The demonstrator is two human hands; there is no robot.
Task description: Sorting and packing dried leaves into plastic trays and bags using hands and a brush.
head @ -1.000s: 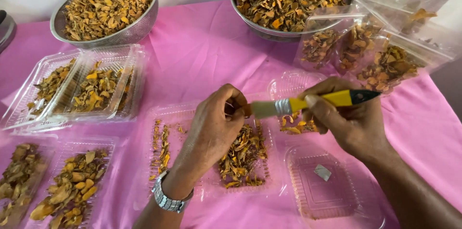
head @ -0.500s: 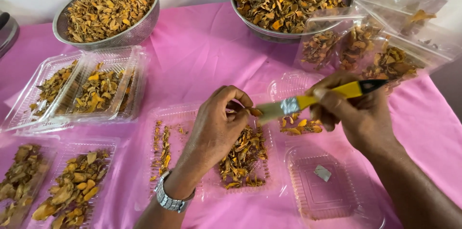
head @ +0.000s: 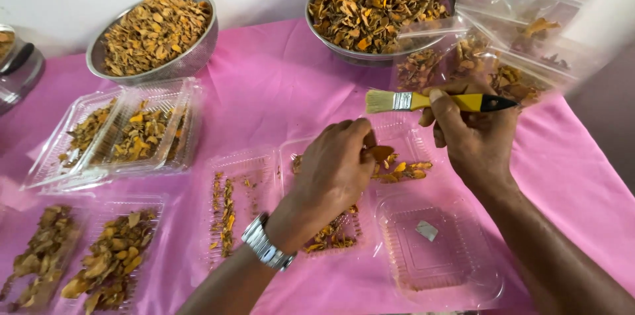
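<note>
My left hand [head: 334, 173], a metal watch on its wrist, pinches a dried orange-brown slice [head: 380, 153] above an open clear plastic clamshell tray [head: 254, 163] holding more slices. My right hand [head: 471, 131] grips a small paintbrush [head: 423, 101] by its yellow handle. The pale bristles point left, just above the held slice without touching it. Below the brush a shallow clear tray [head: 400, 128] holds a few orange pieces [head: 403, 171].
Two steel bowls [head: 198, 50] [head: 370, 58] of dried slices stand at the back on the pink tablecloth [head: 278, 90]. Filled clamshell trays [head: 188, 130] [head: 155, 206] lie at left. Clear bags [head: 529, 44] of slices sit at right. A nearly empty clamshell [head: 463, 269] lies near my right forearm.
My right hand has lifted the brush up and away from the slice; the brush now lies level. My left hand still pinches the slice in about the same place.
</note>
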